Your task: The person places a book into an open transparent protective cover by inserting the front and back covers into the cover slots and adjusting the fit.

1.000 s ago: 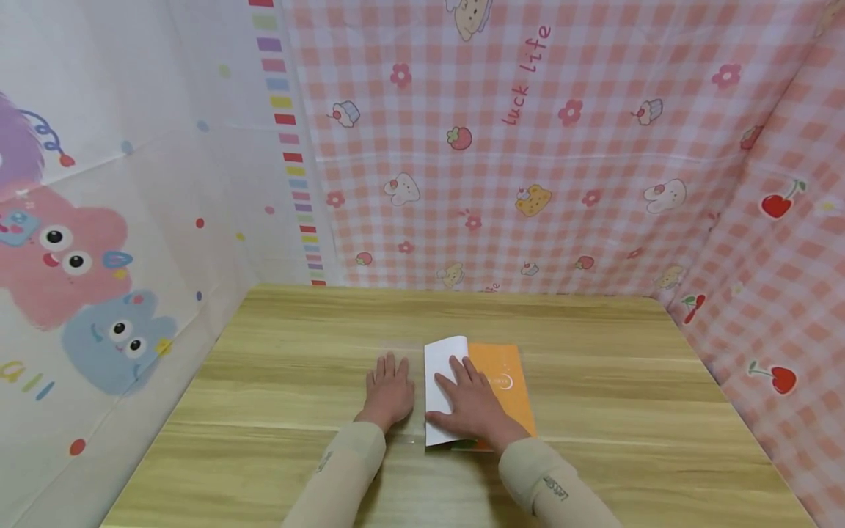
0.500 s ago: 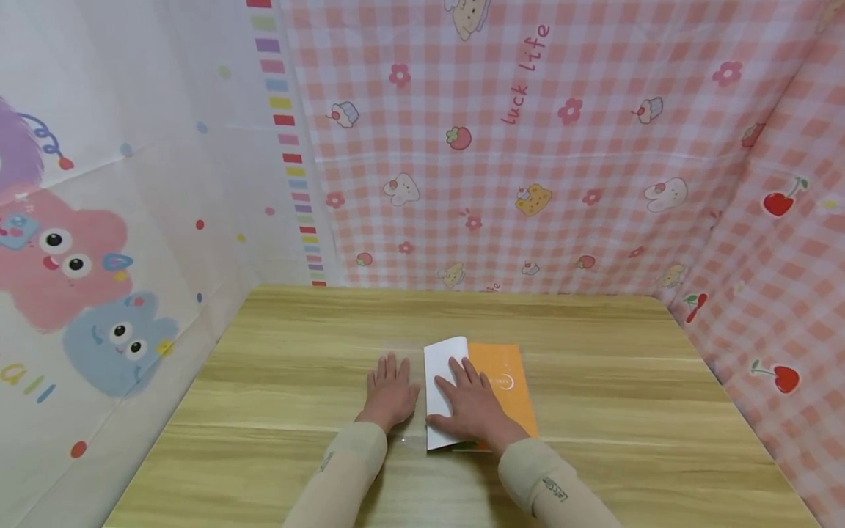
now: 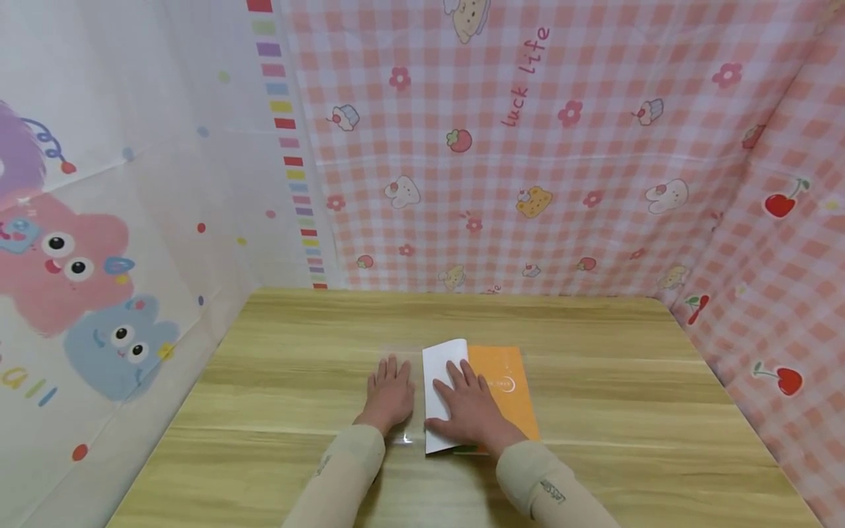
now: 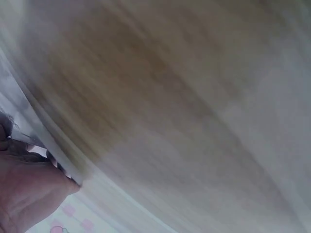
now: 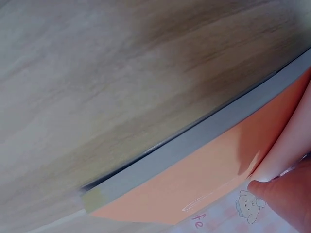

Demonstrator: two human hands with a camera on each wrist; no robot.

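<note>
A thin booklet with an orange cover (image 3: 517, 378) lies on the table, a white sheet (image 3: 437, 367) folded over its left part. My right hand (image 3: 472, 407) rests on the white sheet with its fingers spread, thumb near the left edge. Left of the booklet, my left hand (image 3: 389, 392) lies palm down with straight fingers on what looks like a clear plastic sheet (image 3: 405, 438). In the right wrist view the orange cover (image 5: 194, 179) has a pale strip along one edge, and part of the right hand (image 5: 289, 194) shows. The left wrist view catches part of the left hand (image 4: 29, 189).
The wood-grain table (image 3: 297, 323) reaches back to a pink checked cloth (image 3: 495, 161). A white cloth with cartoon figures (image 3: 72, 249) hangs on the left, and more checked cloth (image 3: 779, 293) on the right.
My left hand shifts slightly right towards the white sheet and then back left. The right hand stays on the sheet, almost still.
</note>
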